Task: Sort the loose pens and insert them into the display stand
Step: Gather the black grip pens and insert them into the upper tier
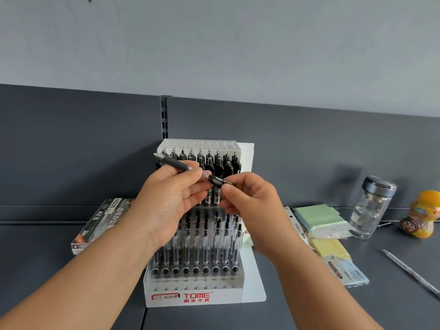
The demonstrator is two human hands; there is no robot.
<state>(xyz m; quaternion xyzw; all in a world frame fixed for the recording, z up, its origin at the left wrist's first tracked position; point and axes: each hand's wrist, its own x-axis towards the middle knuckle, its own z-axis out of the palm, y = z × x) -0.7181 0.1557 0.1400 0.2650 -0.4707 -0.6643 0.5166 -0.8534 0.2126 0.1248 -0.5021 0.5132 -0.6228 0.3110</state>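
Pen: a gray and clear pen (177,164) is up in the air, just in front of the top rows of the stand. Its gray tip end points up and to the left. Its dark clip end is on the right.
Left hand: the left hand (166,198) holds the middle of the pen, with its thumb and fingers curled round it.
Right hand: the right hand (247,201) pinches the dark clip end of the same pen with its thumb and fingertips.
Stand: the white display stand (195,296) sits in the middle of the dark shelf (47,258). It has red letters on its near edge.
Pens in the stand: many stand pens (215,163) with black tops sit upright in rows, from the far top down to the near part.
Other pen: one loose pen (412,272) lies flat on the shelf, well to the right of the stand.
Box: a pen box (102,220) lies left of the stand, partly hidden by the left arm.
Sticky notes: green and yellow sticky notes (317,216) lie just right of the stand.
Bottle: a clear bottle (371,208) with a dark lid stands right of the notes.
Toy jar: a yellow toy jar (421,215) stands at the right edge.
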